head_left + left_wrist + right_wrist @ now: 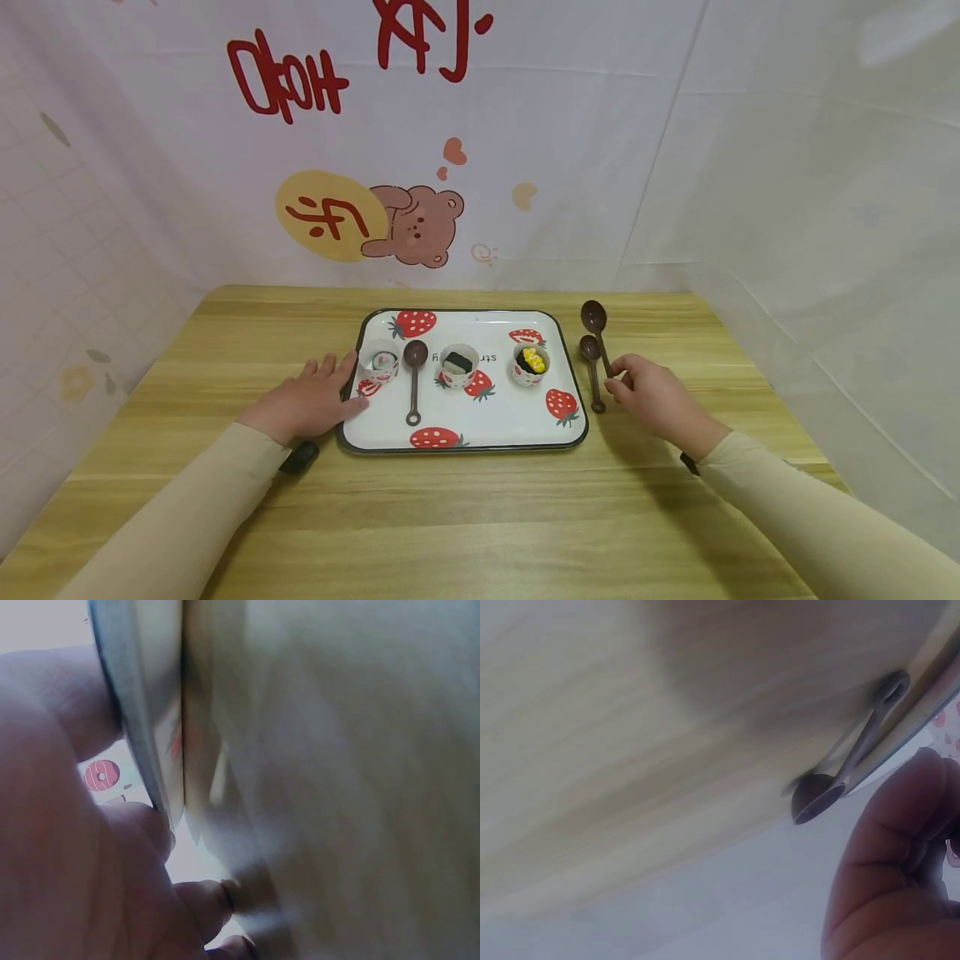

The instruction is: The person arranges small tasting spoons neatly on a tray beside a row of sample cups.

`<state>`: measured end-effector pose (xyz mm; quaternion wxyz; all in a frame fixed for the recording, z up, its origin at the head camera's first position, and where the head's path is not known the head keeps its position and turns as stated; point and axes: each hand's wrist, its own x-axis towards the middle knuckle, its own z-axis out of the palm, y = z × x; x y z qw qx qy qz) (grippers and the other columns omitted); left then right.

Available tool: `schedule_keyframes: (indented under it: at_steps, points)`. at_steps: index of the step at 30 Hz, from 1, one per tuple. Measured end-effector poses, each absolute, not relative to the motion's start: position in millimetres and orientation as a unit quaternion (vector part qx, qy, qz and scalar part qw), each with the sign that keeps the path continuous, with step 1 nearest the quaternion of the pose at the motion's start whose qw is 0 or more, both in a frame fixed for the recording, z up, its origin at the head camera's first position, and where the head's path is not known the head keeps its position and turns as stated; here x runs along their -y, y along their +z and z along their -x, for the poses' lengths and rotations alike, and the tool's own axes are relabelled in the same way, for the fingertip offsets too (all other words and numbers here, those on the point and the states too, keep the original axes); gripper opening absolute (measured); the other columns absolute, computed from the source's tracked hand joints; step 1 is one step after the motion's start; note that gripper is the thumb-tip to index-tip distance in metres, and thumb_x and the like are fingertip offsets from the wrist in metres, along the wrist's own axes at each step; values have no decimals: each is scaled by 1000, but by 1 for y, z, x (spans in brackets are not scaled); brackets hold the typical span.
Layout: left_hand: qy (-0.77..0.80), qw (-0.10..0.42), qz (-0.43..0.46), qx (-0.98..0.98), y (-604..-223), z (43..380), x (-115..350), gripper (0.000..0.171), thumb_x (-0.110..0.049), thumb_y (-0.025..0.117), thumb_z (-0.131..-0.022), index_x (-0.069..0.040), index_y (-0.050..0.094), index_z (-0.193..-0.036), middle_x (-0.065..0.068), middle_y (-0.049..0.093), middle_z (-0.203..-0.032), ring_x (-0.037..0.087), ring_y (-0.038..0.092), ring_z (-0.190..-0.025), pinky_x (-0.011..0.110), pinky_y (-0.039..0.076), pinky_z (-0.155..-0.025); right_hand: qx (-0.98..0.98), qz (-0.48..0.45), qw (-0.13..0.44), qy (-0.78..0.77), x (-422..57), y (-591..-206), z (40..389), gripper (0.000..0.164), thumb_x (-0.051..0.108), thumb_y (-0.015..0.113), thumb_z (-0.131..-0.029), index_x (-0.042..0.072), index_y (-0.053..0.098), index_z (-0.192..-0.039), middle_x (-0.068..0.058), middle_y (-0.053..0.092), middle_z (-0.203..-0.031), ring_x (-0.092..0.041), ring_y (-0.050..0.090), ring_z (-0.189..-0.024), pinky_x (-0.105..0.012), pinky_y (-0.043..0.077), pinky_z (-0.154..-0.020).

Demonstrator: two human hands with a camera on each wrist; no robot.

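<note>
My right hand (656,400) pinches the handle of a brown spoon (593,316), its bowl pointing to the back. Beside it a smaller brown spoon (590,350) lies on the table, just right of the tray; the right wrist view shows this spoon (859,754) left of the thumb. My left hand (303,402) rests at the left rim of the white strawberry tray (487,425), fingers extended and thumb over the edge. On the tray stand a cup with a pink-centred sushi roll (385,361), a cup with a dark-banded piece (458,364), a cup with a yellow-topped piece (531,361) and a brown spoon (415,375).
Everything stands on a wood-grain table (465,517). Behind it hangs a white cloth (570,167) with a printed bear and red characters, and more cloth closes off both sides. A small black object (300,457) shows under the left wrist.
</note>
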<state>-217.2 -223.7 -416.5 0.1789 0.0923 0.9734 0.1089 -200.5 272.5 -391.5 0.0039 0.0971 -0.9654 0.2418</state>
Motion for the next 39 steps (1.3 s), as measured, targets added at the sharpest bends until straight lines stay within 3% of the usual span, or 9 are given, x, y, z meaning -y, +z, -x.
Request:
schedule_keyframes:
  at_steps: [14, 23, 39]
  points:
    - [114, 184, -86, -972, -413, 215, 222, 100, -66, 52, -101, -3, 15, -168, 38, 12, -170, 65, 11, -154, 77, 24, -119, 954, -85, -37, 284, -245, -392, 200, 12, 12, 65, -102, 2, 62, -109, -8, 71, -77, -13, 58, -64, -29, 47, -58]
    - [115, 178, -96, -973, -415, 214, 224, 100, -68, 50, -101, -3, 15, -168, 38, 13, -169, 65, 12, -154, 76, 26, -119, 948, -87, -56, 301, -226, -390, 198, 17, 14, 67, -101, 1, 63, -112, -3, 64, -72, -14, 52, -60, -28, 43, -53]
    - [113, 183, -94, -972, -418, 219, 226, 101, -68, 50, -101, -2, 14, -168, 38, 12, -170, 64, 11, -154, 76, 25, -120, 929, -91, -111, 341, -191, -393, 197, 11, 13, 66, -102, 5, 64, -108, -7, 70, -75, -12, 59, -62, -28, 49, -54]
